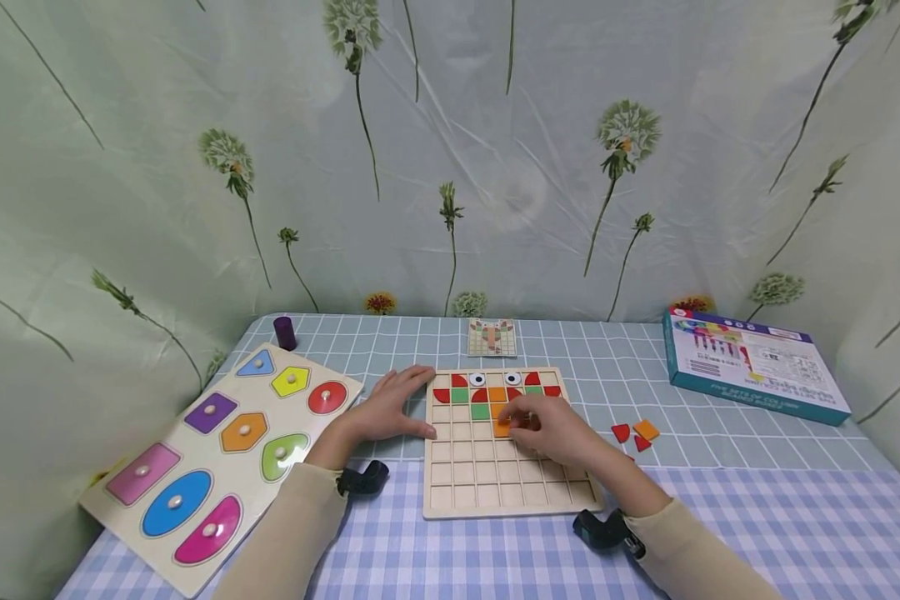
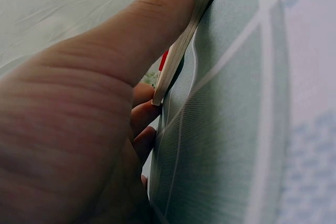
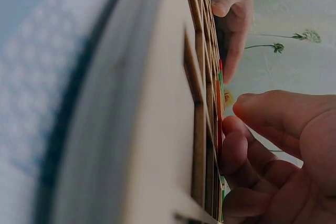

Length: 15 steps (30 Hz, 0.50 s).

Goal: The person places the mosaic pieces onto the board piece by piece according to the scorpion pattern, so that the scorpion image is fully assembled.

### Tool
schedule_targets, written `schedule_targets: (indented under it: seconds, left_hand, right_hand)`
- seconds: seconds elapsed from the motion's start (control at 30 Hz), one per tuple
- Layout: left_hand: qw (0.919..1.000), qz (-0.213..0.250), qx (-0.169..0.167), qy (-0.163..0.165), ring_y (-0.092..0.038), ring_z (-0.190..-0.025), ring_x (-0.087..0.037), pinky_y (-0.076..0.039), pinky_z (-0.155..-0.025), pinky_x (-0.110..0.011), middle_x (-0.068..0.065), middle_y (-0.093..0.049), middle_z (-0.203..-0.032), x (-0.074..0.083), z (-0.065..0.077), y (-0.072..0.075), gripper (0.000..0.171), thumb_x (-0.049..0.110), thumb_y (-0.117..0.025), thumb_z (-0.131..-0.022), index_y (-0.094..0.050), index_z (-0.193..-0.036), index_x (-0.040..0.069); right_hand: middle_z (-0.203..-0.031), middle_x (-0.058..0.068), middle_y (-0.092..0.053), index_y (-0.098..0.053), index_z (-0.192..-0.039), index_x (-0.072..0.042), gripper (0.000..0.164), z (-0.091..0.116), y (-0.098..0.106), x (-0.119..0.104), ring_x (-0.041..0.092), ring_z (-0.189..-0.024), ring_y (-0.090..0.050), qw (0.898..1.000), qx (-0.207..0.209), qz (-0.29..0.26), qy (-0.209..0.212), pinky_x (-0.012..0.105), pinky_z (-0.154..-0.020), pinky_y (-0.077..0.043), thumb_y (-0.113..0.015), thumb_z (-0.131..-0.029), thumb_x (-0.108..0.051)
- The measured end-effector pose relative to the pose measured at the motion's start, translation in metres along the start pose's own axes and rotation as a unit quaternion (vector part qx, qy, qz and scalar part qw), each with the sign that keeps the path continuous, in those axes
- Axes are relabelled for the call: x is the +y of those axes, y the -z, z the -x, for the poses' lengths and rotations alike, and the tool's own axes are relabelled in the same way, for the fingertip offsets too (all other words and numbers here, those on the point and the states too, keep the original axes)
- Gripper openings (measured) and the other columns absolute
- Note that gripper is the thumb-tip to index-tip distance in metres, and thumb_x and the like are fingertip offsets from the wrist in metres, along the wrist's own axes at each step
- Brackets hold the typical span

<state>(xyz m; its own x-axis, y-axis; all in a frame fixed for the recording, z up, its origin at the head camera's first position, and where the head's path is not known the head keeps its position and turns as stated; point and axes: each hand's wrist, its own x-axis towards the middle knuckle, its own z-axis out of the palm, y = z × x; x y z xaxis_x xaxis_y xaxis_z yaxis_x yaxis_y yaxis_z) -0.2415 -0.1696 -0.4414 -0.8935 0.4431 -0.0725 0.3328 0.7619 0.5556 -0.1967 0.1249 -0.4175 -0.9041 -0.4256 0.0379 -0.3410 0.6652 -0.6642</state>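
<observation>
A wooden grid board (image 1: 450, 497) lies in the middle of the table. Red, green and orange tiles and two eye tiles fill parts of its far rows. My left hand (image 1: 392, 406) rests along the board's left edge, thumb against the side and fingers stretched toward the far corner. Over the middle of the board, my right hand (image 1: 551, 427) touches the orange tiles (image 1: 501, 428) with bent fingertips. In the right wrist view its thumb (image 3: 273, 109) stands apart from the fingers, with no piece visible between them. The right hand hides some board cells in the head view.
A pattern card (image 1: 492, 338) lies beyond the board. Loose red and orange pieces (image 1: 647, 429) are to its right, a box (image 1: 757, 364) farther right. At left lie a knobbed shape puzzle (image 1: 266, 392) and a dark purple cylinder (image 1: 285, 333).
</observation>
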Motion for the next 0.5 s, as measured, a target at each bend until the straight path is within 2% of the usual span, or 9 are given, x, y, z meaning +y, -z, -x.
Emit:
schedule_targets:
  seconds: [0.17, 0.33, 0.5]
  left_hand:
    - [1.0, 0.003, -0.003, 0.004, -0.02, -0.154, -0.031, -0.006, -0.127, -0.058, -0.008, -0.029, -0.164, 0.0, 0.001, 0.0, 0.1, 0.05, -0.082, -0.076, -0.033, -0.157, 0.018]
    - [1.0, 0.004, -0.001, 0.003, -0.02, -0.154, -0.032, -0.006, -0.127, -0.059, -0.008, -0.029, -0.164, -0.001, 0.001, -0.001, 0.1, 0.05, -0.082, -0.076, -0.033, -0.157, 0.019]
    - [1.0, 0.004, -0.001, 0.003, -0.019, -0.154, -0.033, -0.007, -0.126, -0.06, -0.008, -0.029, -0.165, 0.0, 0.0, 0.0, 0.1, 0.051, -0.082, -0.076, -0.033, -0.157, 0.019]
  right_hand:
    - [-0.089, -0.005, -0.064, -0.072, -0.102, -0.017, 0.013, 0.0, 0.0, 0.001, 0.013, -0.079, -0.055, 1.0, -0.016, -0.017, -0.005, 0.019, -0.067, -0.05, -0.071, -0.091, -0.009]
    - [-0.092, -0.006, -0.067, -0.073, -0.105, -0.017, 0.013, 0.001, 0.008, 0.002, 0.013, -0.079, -0.056, 0.999, -0.041, -0.011, 0.005, 0.02, -0.066, -0.05, -0.07, -0.092, -0.013]
    - [-0.1, -0.006, -0.072, -0.072, -0.106, -0.017, 0.012, 0.003, 0.024, 0.005, 0.012, -0.089, -0.062, 0.995, -0.091, -0.017, 0.023, 0.025, -0.077, -0.054, -0.068, -0.095, -0.017]
